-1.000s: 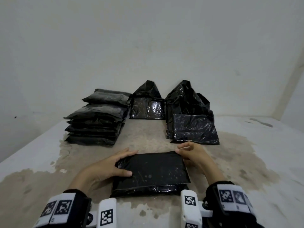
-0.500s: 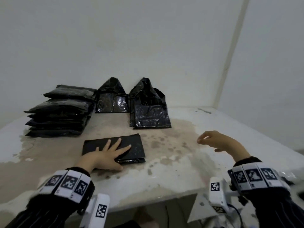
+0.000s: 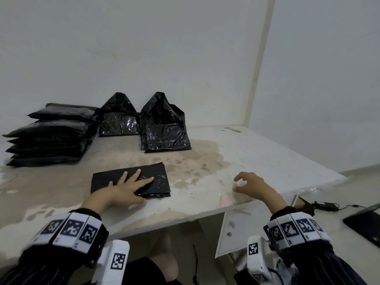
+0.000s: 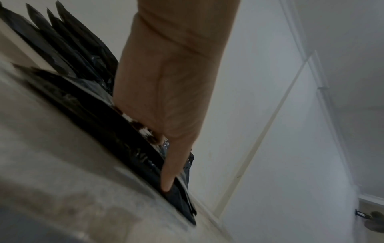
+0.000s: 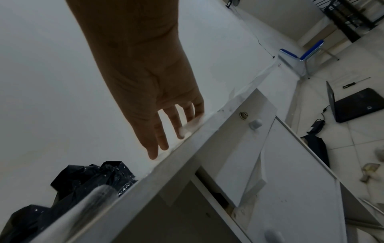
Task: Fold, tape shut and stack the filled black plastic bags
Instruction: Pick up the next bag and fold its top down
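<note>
The folded bag (image 3: 131,182) lies on the tabletop (image 3: 257,153), long axis left to right, pinned under the flat, spread left hand (image 3: 121,191). The right hand (image 3: 249,185) hovers well to its right near the tabletop's edge — fingers loosely curled, apparently empty — probably reaching for tape I cannot make out.

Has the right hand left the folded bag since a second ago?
Yes. The right hand now hovers off the folded bag, near the table's right front edge.

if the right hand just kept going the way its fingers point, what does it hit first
Probably nothing on the tabletop. The right hand hovers open near the table's right front edge, fingers aimed ahead and a little left. The unfolded bags lie farther left, so the back wall looks like the first stop, though depth is uncertain.
</note>
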